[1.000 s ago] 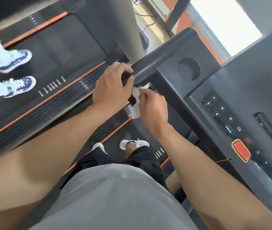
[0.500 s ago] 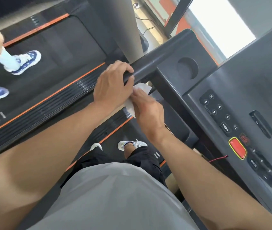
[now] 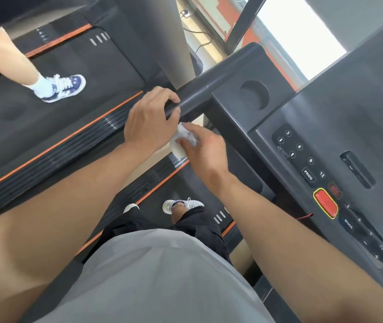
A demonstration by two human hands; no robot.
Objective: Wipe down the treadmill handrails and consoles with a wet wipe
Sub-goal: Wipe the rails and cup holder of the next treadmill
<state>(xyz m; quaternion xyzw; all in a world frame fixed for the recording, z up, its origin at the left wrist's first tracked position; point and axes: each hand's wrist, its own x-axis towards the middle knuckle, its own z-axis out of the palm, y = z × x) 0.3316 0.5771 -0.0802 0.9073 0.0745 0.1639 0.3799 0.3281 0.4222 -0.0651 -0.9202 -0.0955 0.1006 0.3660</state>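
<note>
Beside the handrail (image 3: 193, 99), the wet wipe (image 3: 182, 138) is now bunched smaller.

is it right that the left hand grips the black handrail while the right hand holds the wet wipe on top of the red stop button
Not quite. The head view shows the left hand gripping the handrail, but the right hand holds the wet wipe just under the handrail beside the left hand, well away from the red stop button.

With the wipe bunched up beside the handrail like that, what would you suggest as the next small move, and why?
Probably spread the wet wipe flatter and bring it up onto the handrail. The right hand pinches it crumpled just below the bar, not on it, while the left hand grips the handrail's end.
</note>
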